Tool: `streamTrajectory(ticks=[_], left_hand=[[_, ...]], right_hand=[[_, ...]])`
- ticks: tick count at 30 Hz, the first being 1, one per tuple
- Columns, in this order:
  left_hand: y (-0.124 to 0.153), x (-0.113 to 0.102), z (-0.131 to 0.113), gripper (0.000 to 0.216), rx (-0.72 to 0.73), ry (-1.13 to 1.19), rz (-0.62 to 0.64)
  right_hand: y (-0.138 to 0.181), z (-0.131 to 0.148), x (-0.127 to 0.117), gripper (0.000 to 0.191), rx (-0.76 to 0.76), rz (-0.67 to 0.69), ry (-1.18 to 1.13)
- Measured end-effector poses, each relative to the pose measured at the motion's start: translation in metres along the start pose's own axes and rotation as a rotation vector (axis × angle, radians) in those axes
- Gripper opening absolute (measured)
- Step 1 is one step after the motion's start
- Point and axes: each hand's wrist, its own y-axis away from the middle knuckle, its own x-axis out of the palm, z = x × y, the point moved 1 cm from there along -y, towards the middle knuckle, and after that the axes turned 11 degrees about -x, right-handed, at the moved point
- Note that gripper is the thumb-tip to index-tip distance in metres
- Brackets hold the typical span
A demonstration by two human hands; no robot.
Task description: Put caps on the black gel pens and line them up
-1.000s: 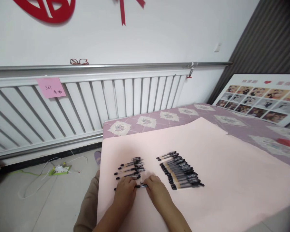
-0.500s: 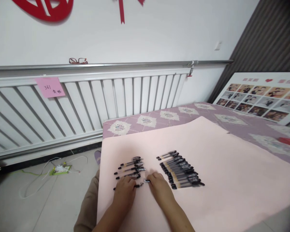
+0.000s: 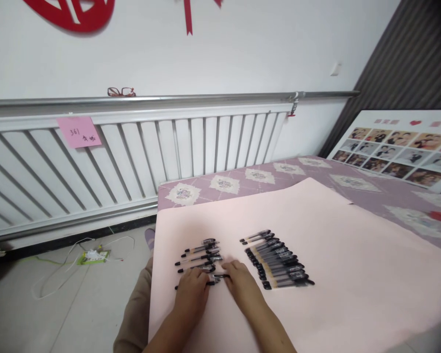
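My left hand (image 3: 191, 289) is closed over a pen (image 3: 210, 283) lying on the pink sheet. The pen's black ends stick out on both sides of the fingers. My right hand (image 3: 243, 283) pinches a pen cap (image 3: 220, 276) with a black clip, right by that pen's tip. Whether cap and tip touch, I cannot tell. Just beyond my left hand lie several pens (image 3: 197, 258) in a loose column, black and clear. To the right of my right hand, a row of several capped gel pens (image 3: 279, 260) lies close together.
The pink sheet (image 3: 338, 260) covers a bed or table with a purple patterned cloth (image 3: 255, 175). Behind stands a white radiator (image 3: 191, 147) with a pink note (image 3: 80, 132). Glasses (image 3: 121, 92) rest on the pipe. A power strip (image 3: 93, 256) lies on the floor at left.
The cap in my right hand has come left, up to the tip of the pen in my left hand. The camera view has shifted slightly.
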Motion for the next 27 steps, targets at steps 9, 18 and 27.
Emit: streamTrajectory(ticks=[9, 18, 27], left_hand=[[-0.001, 0.000, -0.002, 0.011, -0.016, -0.014, -0.011], [0.000, 0.000, -0.001, 0.013, 0.006, -0.018, -0.071], [0.010, 0.011, -0.050, 0.018, 0.193, 0.104, 0.047]], right_hand=[[-0.003, 0.002, 0.005, 0.024, 0.000, 0.009, 0.008], [0.006, 0.007, -0.009, 0.020, 0.009, -0.080, -0.019], [0.076, -0.090, -0.067, 0.020, 0.306, -0.463, -0.003]])
